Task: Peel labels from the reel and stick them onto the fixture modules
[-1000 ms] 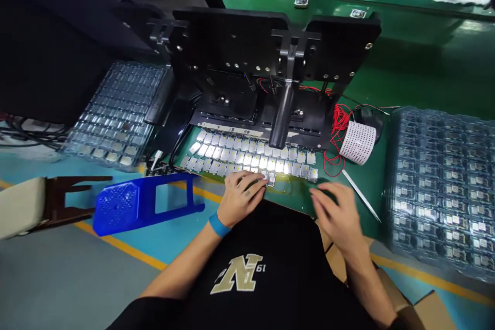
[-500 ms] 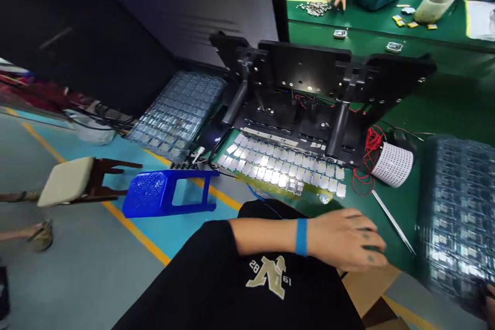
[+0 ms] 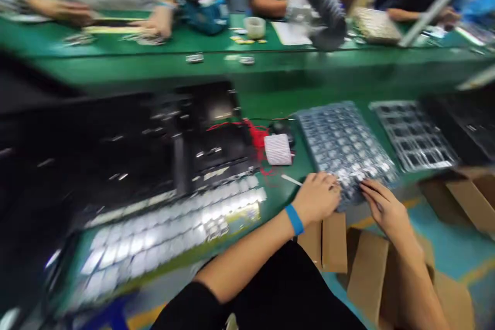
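Your left hand (image 3: 319,197), with a blue wristband (image 3: 294,219) at its wrist, lies at the near left corner of the clear blister tray stack (image 3: 342,139), fingers bent over the pockets; you can't tell from this view whether it grips anything. Your right hand (image 3: 386,211) is at the stack's near edge, thumb and fingertips drawn in narrow; whether a small part sits between them is too blurred to tell. The stack's pockets hold small parts, and it lies on the green table (image 3: 279,190), right of the white perforated roll (image 3: 278,149) and the tangled red wires (image 3: 258,139).

A white tool (image 3: 291,180), slim and partly hidden, points toward your left hand. To your left, rows of silvery plates (image 3: 154,234) run along the near side of the black stands (image 3: 216,144). Farther right you have another clear tray (image 3: 415,136). Open cardboard boxes (image 3: 369,268) stand below the table's near edge. Across the far green bench (image 3: 127,69), a co-worker's hand (image 3: 159,20) is over small metal pieces (image 3: 145,39), left of a pale cup (image 3: 254,28).
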`<state>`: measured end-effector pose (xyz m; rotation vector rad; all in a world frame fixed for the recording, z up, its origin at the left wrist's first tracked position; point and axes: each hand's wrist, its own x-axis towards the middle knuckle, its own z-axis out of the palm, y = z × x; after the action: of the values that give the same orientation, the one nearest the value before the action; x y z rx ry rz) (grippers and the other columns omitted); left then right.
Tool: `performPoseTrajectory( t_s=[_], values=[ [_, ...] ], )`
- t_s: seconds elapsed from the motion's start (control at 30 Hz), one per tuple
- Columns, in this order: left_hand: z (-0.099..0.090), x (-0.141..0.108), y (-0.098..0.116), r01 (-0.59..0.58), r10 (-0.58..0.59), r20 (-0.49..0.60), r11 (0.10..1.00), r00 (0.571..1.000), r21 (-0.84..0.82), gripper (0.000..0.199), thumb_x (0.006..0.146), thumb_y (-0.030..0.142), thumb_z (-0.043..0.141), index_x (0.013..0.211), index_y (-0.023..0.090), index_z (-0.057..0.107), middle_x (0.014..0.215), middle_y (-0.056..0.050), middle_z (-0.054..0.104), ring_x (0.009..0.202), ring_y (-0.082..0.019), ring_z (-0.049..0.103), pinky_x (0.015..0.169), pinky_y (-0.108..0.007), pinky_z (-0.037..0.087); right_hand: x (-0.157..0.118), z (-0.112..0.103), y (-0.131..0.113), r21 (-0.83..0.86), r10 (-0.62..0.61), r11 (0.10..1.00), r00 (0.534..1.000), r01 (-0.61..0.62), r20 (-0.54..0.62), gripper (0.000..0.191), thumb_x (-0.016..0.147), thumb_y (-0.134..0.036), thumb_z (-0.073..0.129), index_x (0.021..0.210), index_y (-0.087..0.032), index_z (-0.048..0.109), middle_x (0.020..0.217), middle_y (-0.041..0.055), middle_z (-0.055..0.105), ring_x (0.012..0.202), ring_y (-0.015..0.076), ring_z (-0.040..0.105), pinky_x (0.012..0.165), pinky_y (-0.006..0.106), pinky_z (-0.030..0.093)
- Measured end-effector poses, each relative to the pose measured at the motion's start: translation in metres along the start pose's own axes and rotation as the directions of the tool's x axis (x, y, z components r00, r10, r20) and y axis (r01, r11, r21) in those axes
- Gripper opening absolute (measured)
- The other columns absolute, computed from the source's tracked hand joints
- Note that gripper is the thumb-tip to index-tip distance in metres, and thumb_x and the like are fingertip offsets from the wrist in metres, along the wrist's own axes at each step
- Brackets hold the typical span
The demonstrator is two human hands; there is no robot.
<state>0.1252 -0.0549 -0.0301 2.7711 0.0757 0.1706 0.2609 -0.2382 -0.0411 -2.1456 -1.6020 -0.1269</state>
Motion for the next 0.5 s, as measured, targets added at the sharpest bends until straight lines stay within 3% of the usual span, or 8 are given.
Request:
performPoseTrajectory(
  t_s=[0.13, 0.3, 0.5],
  values=[
    [0.018, 0.009, -0.011, -0.058, 0.058, 0.053, 0.998, 0.997, 0.015, 0.028, 0.102, 0.03, 0.047, 0.12, 0.019, 0.065, 0.12, -0.012, 0.063, 0.104, -0.027, 0.058, 0.083, -0.041, 0.045, -0.025, 0.017, 0.016, -0.054, 0.166, 0.984, 0.986, -0.167, -0.027, 0.031, 0.103, -0.026, 0.044, 0.121, -0.026, 0.069, 0.12, 0.0103, 0.069, 0.117, 0.028, 0.064, 0.101, 0.05, 0.056],
    [0.037, 0.038, -0.005, -0.088, 0.083, 0.078, 0.994, 0.994, 0.071, 0.036, 0.103, 0.035, 0.047, 0.135, 0.022, 0.055, 0.116, -0.01, 0.062, 0.105, -0.029, 0.056, 0.084, -0.043, 0.042, -0.041, 0.024, 0.033, -0.053, 0.218, 0.974, 0.975, -0.219, -0.034, 0.035, 0.103, -0.019, 0.041, 0.12, -0.023, 0.07, 0.121, 0.014, 0.067, 0.118, 0.0302, 0.059, 0.1, 0.055, 0.052],
    [0.055, 0.072, 0.017, -0.09, 0.083, 0.076, 0.993, 0.994, 0.08, 0.032, 0.103, 0.036, 0.047, 0.127, 0.017, 0.059, 0.117, -0.014, 0.062, 0.109, -0.03, 0.057, 0.088, -0.044, 0.043, -0.047, 0.021, 0.048, -0.08, 0.26, 0.962, 0.966, -0.26, -0.012, 0.034, 0.103, -0.027, 0.043, 0.118, -0.027, 0.073, 0.112, 0.0124, 0.065, 0.104, 0.0272, 0.062, 0.091, 0.048, 0.054]
  ],
)
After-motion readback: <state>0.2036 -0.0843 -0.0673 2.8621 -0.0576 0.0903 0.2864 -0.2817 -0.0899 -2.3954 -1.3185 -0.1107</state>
